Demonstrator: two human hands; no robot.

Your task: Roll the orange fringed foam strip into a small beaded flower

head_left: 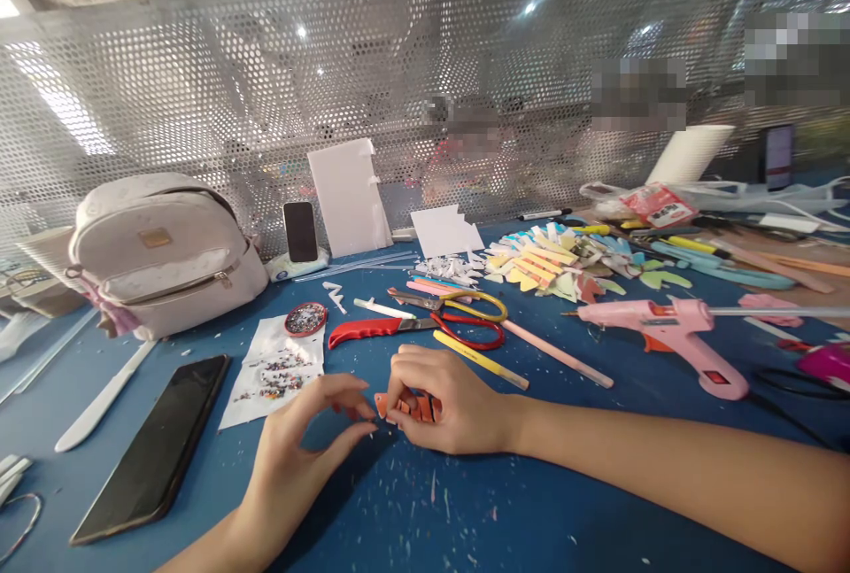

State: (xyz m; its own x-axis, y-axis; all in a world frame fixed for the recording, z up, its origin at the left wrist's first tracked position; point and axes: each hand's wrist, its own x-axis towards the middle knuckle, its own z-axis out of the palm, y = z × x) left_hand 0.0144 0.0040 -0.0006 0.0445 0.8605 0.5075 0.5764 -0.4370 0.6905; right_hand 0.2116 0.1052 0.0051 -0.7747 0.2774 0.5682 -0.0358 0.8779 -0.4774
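No words, numbers, brand names or signs can be read anywhere in this view. The red and white packet [656, 204] at the far right of the worktop [465, 511] carries printing, but it is too small and blurred to make out, and the gold plate on the pale backpack [163, 250] shows no legible lettering. The two phones, one lying flat [156, 449] and one standing upright [301, 231], have dark, blank screens.
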